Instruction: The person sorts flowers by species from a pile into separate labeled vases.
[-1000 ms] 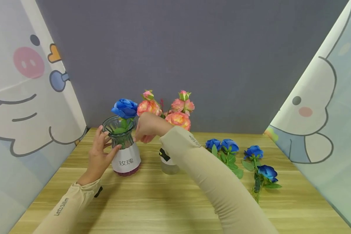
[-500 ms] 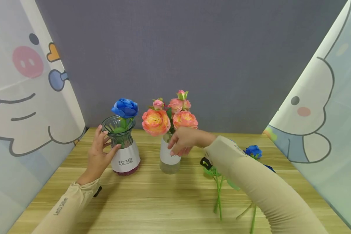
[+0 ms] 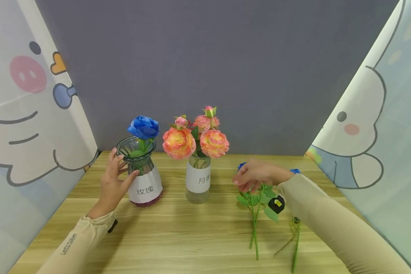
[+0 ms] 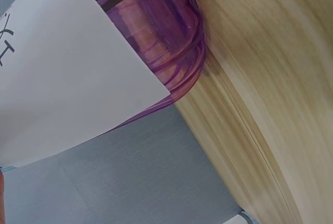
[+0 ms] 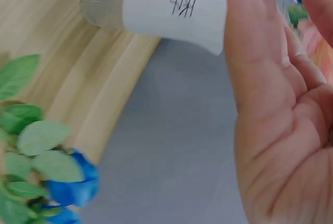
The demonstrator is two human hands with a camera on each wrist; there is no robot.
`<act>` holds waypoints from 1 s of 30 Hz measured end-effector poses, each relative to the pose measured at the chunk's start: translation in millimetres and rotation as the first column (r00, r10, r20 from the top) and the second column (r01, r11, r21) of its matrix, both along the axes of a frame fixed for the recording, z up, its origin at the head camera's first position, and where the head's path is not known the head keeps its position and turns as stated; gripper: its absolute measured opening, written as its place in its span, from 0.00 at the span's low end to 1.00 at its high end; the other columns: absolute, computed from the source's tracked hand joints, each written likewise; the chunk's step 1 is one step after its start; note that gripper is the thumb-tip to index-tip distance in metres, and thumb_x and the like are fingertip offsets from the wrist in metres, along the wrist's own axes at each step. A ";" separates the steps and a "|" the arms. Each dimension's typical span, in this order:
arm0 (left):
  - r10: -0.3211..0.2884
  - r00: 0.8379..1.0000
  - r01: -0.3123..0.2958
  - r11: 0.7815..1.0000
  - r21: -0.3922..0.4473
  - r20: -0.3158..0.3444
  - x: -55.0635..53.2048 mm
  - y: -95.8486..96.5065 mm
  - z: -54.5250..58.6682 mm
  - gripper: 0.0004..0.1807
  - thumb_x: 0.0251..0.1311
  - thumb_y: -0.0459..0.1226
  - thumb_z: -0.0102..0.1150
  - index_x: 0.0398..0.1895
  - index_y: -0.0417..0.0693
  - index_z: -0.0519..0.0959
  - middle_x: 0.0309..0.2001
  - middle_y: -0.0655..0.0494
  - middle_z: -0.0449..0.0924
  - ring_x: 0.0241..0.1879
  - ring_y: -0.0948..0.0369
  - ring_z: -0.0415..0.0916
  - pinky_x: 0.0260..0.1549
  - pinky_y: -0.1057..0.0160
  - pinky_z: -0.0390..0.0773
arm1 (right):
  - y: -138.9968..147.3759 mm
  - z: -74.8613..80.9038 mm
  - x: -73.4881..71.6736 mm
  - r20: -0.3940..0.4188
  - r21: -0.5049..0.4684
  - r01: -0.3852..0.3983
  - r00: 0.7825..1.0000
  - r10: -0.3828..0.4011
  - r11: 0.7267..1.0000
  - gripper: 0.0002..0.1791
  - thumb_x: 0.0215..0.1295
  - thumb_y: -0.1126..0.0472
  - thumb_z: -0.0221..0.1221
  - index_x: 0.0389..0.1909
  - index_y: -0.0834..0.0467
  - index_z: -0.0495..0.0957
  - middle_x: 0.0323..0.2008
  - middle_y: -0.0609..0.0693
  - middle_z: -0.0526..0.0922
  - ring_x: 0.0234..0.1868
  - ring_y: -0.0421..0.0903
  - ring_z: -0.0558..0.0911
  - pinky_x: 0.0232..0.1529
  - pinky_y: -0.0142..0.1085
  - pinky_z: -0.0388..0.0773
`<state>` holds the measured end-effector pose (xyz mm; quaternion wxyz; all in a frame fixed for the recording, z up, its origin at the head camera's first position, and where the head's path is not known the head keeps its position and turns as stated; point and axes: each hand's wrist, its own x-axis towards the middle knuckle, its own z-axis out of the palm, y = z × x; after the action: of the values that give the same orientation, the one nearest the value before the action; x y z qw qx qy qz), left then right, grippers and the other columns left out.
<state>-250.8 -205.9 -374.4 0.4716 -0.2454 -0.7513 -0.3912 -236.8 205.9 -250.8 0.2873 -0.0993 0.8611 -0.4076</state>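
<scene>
My left hand [image 3: 113, 184] holds a flared glass vase [image 3: 137, 165] at its neck, thumb in front and fingers on the left side. The vase has a white paper label [image 3: 145, 189] and a purple base [image 4: 161, 36]. One blue rose [image 3: 143, 127] stands in it, its bloom above the rim. Over the cut roses lying on the right, my right hand [image 3: 260, 173] hovers with loosely bent fingers and nothing in its grasp. It partly hides their blue blooms [image 5: 78, 179]; green leaves [image 3: 267, 194] and crossed stems [image 3: 254, 232] show below it.
A clear labelled vase [image 3: 196, 196] with several orange-pink flowers [image 3: 214, 143] stands between the hands. Farther right, my sleeve [image 3: 315, 205] covers part of another blue flower [image 3: 295, 171] and its stem [image 3: 296, 247]. A grey panel [image 3: 205, 68] backs the wooden table [image 3: 178, 239].
My right hand has moved right, from beside the labelled rose vase, past the orange-pink flowers, to above the lying blue roses. The left hand keeps its hold on the vase.
</scene>
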 end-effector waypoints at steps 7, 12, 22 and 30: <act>0.001 1.000 -0.001 1.000 0.008 -0.020 0.5 -0.6 1.0 0.37 0.60 0.56 0.53 0.54 0.28 0.66 0.67 0.32 0.59 0.52 0.77 0.66 0.45 0.82 0.70 | 51.1 -27.2 9.5 0.128 -0.155 0.105 0.988 -0.086 0.982 0.10 0.67 0.61 0.57 0.39 0.65 0.81 0.22 0.48 0.84 0.21 0.36 0.82 0.28 0.31 0.82; -0.012 1.000 0.013 1.000 0.016 -0.025 -0.2 0.3 2.5 0.37 0.60 0.56 0.53 0.54 0.28 0.67 0.68 0.33 0.58 0.53 0.80 0.66 0.46 0.82 0.70 | 75.7 -54.0 13.4 0.221 -0.279 0.183 0.968 -0.123 0.943 0.09 0.70 0.61 0.54 0.37 0.60 0.81 0.22 0.46 0.84 0.22 0.35 0.83 0.30 0.29 0.82; -0.005 1.000 0.005 1.000 0.017 -0.013 -0.6 0.4 0.7 0.38 0.60 0.56 0.53 0.54 0.28 0.67 0.67 0.32 0.59 0.52 0.78 0.66 0.45 0.81 0.70 | 82.6 -111.1 17.2 0.270 -0.373 0.431 0.898 -0.348 0.822 0.13 0.72 0.61 0.53 0.46 0.68 0.75 0.23 0.47 0.85 0.23 0.35 0.83 0.30 0.27 0.81; 0.005 1.000 -0.005 1.000 0.016 -0.003 -0.5 1.6 0.1 0.37 0.59 0.56 0.53 0.54 0.28 0.67 0.67 0.33 0.59 0.51 0.73 0.68 0.45 0.81 0.70 | 77.2 -137.4 19.8 0.278 -0.314 0.439 0.891 -0.360 0.842 0.08 0.70 0.65 0.54 0.40 0.68 0.77 0.21 0.46 0.83 0.21 0.34 0.81 0.27 0.26 0.80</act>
<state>-251.2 -204.2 -374.3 0.4756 -0.2404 -0.7478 -0.3959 -217.0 283.0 -388.3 0.2599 0.0742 0.7358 -0.6208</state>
